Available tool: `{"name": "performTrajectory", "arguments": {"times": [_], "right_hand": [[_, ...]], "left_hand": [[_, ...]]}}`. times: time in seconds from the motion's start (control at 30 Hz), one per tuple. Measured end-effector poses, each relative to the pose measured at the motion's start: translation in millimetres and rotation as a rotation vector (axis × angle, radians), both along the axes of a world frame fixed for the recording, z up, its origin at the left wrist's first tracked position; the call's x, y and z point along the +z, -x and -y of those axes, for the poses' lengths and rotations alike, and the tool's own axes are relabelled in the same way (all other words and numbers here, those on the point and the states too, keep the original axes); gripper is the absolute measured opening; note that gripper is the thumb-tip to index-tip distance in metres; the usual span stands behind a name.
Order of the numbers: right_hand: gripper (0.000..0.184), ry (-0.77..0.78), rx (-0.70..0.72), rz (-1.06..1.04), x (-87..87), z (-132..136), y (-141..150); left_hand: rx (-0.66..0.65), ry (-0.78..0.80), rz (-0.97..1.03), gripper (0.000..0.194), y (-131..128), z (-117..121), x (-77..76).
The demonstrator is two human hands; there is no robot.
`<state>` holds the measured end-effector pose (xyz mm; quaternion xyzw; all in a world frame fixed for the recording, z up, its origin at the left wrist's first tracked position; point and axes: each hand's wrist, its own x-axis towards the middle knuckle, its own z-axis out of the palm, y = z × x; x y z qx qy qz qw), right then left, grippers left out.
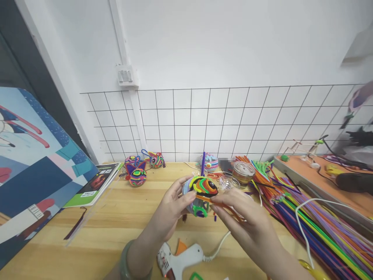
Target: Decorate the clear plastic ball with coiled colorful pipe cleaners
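Holding the multicoloured ball [205,184] between your hands, low and mid-view. Left hand [171,208] grips its left side, thumb on the near face, fingers wrapped behind. Right hand [249,216] is closed in a pinch on an orange strip [233,212], fingertips at the ball's right edge. Strip runs across the near face under your left thumb; its other end trails below your right fingers. Can't tell if the ball touches the wooden table [128,221]. White glue gun [185,260] lies nearer you, below both hands. Pipe-cleaner bundle [320,237] sits right of your right hand.
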<state>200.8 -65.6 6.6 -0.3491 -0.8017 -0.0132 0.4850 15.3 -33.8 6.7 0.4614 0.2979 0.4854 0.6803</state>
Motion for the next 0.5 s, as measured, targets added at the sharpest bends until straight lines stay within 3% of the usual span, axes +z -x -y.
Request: {"name": "performTrajectory", "arguments": {"times": [0.13,0.3,0.5], "right_hand": [[0.021,-0.041,0.033,0.031,0.6,0.8,-0.4],[0.038,-0.124,-0.038,0.161,-6.3,1.6,-1.2],[0.042,-0.141,-0.036,0.218,-6.9,-0.4,-2.9]], "left_hand": [[0.000,0.007,-0.023,0.046,-2.3,2.3,1.6],[0.003,0.001,-0.060,0.050,-4.0,4.3,-1.0],[-0.050,0.019,-0.028,0.051,-1.7,2.5,-0.8]]}}
